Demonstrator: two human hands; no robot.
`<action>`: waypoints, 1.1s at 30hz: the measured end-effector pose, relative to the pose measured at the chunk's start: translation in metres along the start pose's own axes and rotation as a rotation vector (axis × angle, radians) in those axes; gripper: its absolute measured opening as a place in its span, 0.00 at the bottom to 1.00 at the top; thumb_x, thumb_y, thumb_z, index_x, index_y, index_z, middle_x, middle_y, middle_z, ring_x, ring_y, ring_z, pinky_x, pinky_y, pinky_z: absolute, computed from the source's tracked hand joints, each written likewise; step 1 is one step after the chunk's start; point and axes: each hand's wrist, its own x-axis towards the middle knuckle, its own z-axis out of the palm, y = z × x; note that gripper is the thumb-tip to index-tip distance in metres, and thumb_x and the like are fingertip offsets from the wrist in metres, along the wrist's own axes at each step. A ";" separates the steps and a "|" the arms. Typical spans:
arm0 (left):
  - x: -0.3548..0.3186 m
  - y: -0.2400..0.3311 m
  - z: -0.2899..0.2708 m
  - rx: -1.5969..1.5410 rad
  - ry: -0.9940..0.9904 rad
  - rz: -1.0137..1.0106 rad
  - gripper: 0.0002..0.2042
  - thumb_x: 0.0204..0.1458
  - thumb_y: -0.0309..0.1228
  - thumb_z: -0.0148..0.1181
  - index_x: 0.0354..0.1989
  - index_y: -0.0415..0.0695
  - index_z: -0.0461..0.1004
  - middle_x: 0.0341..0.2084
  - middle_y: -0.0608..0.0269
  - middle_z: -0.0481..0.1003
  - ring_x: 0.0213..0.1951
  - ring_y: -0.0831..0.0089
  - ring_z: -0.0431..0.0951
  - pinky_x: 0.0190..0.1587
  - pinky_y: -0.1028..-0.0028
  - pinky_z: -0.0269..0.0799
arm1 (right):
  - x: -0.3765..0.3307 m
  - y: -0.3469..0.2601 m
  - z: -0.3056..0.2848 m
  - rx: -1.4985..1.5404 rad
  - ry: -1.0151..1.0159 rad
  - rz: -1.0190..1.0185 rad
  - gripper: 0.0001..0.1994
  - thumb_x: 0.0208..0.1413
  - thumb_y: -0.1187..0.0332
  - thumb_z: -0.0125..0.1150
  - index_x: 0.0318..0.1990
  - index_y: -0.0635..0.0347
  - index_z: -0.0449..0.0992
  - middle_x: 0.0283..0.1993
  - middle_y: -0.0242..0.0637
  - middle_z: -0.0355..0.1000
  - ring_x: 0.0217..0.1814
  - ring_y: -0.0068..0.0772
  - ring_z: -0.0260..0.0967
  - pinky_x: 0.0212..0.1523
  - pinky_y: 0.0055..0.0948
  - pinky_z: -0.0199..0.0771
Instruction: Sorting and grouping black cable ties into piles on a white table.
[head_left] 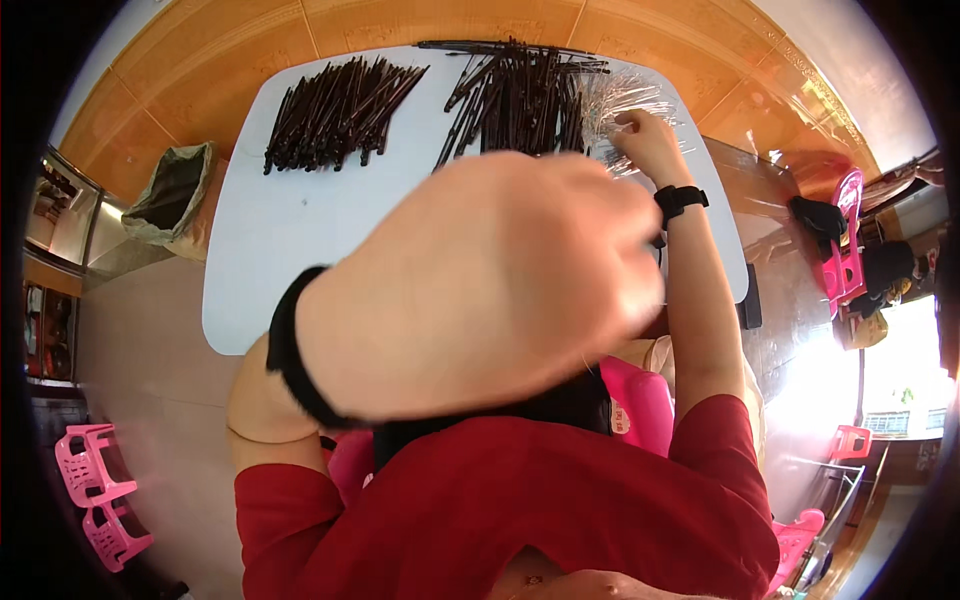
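My left hand (pixel 540 260) is raised close to the camera, large and partly blurred, its fingers curled closed toward the right. What it holds, if anything, is hidden behind it; a small dark tip shows by its fingers. At the table's far right, my right hand (pixel 648 140) reaches into a loose pile of thin, shiny, clear or silvery strands (pixel 630 95). Its fingers are bent together, and anything pinched there is too small to make out. Just left of that pile lies a heap of long dark-brown thin sticks (pixel 520 100). Another bundle of dark sticks (pixel 340 115) rests at the far left.
The white table (pixel 260 270) has rounded corners and stands against a tan tiled wall (pixel 220 60). On the floor to its left is an open sack-like bin (pixel 175 195). Pink plastic chairs (pixel 90 465) stand lower left, with another pink chair (pixel 845 250) at right.
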 end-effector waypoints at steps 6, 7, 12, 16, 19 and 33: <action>-0.002 0.051 0.014 -0.208 0.212 -0.043 0.08 0.24 0.25 0.59 0.13 0.43 0.65 0.19 0.66 0.66 0.21 0.72 0.69 0.20 0.75 0.64 | 0.007 0.001 0.000 -0.062 -0.008 -0.008 0.19 0.46 0.63 0.63 0.46 0.62 0.78 0.40 0.46 0.78 0.45 0.45 0.75 0.48 0.38 0.74; -0.002 0.052 0.015 -0.217 0.206 -0.044 0.08 0.24 0.25 0.59 0.13 0.43 0.65 0.19 0.66 0.66 0.21 0.72 0.69 0.20 0.75 0.64 | 0.008 -0.003 0.001 -0.073 -0.014 0.005 0.18 0.46 0.64 0.63 0.45 0.62 0.78 0.40 0.47 0.78 0.45 0.46 0.75 0.48 0.38 0.74; 0.000 0.058 0.023 -0.254 0.189 -0.011 0.08 0.24 0.25 0.59 0.13 0.43 0.64 0.19 0.65 0.66 0.21 0.71 0.69 0.21 0.74 0.65 | 0.003 -0.003 0.015 -0.089 -0.045 0.003 0.15 0.46 0.65 0.60 0.39 0.64 0.79 0.40 0.49 0.78 0.44 0.48 0.75 0.48 0.39 0.74; 0.002 0.060 0.019 -0.238 0.167 0.009 0.08 0.24 0.25 0.59 0.13 0.43 0.64 0.19 0.65 0.66 0.21 0.71 0.69 0.21 0.73 0.66 | 0.000 -0.004 0.003 -0.165 -0.075 -0.022 0.13 0.46 0.65 0.58 0.35 0.67 0.78 0.38 0.52 0.77 0.44 0.50 0.75 0.47 0.41 0.74; 0.002 0.059 0.015 -0.227 0.144 0.024 0.08 0.25 0.25 0.59 0.13 0.43 0.64 0.19 0.65 0.66 0.21 0.71 0.69 0.21 0.72 0.66 | 0.000 -0.007 0.001 -0.203 -0.093 -0.014 0.12 0.47 0.66 0.58 0.32 0.67 0.77 0.34 0.50 0.76 0.38 0.46 0.75 0.42 0.39 0.74; -0.089 -0.216 0.095 0.245 -0.228 -0.714 0.13 0.56 0.29 0.51 0.48 0.43 0.77 0.49 0.51 0.74 0.50 0.54 0.74 0.52 0.63 0.70 | -0.029 -0.013 -0.025 -0.044 -0.171 -0.069 0.12 0.51 0.65 0.55 0.36 0.64 0.78 0.40 0.49 0.77 0.45 0.49 0.74 0.46 0.41 0.72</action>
